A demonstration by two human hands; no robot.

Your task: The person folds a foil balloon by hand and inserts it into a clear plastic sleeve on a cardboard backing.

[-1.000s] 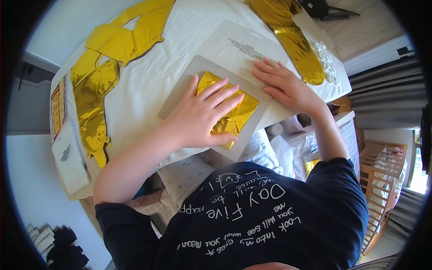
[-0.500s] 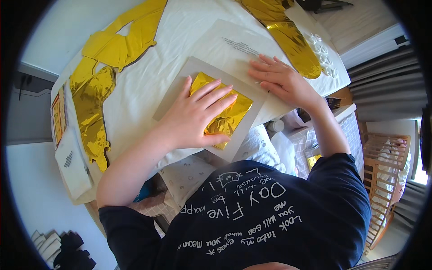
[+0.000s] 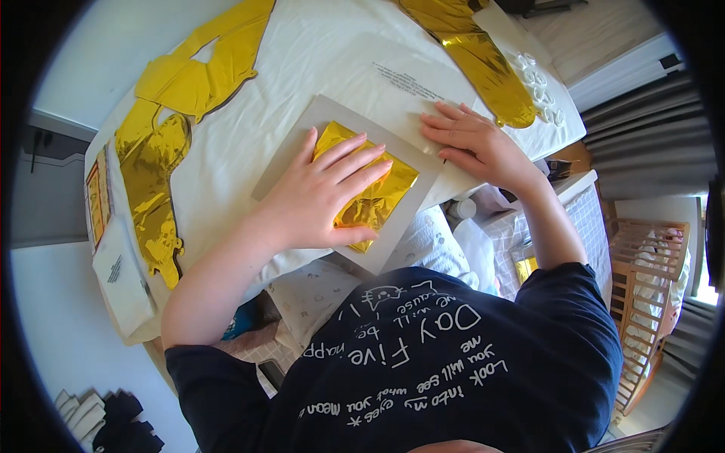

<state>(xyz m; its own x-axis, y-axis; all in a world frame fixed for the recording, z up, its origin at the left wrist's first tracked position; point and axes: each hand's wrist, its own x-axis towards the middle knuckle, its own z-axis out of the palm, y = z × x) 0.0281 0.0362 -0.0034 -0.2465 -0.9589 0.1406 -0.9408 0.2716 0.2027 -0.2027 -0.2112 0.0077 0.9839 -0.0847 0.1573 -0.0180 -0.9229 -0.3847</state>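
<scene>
While the left hand [image 3: 321, 200] lies flat with fingers spread, it's pressing down on a folded gold foil [image 3: 370, 181] that sits on a grey card [image 3: 332, 113]. Nothing is gripped there, it's just an open palm on top, with the thumb along the near edge of the foil. The card lies tilted on the white surface [image 3: 302, 60], and its near corner sticks out past the surface edge toward the person.

The right hand [image 3: 476, 143] is flat too, fingers stretched out and pointing left, resting on a white sheet [image 3: 393, 72] just beside the card's far right edge. Fingertips look like they touch the card's edge, but I can't tell for sure.

Further out there's a gold balloon [image 3: 200, 64] lying flat at the upper left, another gold strip [image 3: 155, 181] along the left edge, and one more gold piece [image 3: 483, 64] at the upper right, well apart from the hands. A white packet [image 3: 121, 279] sits at the left corner. Only one view here, from the head.
</scene>
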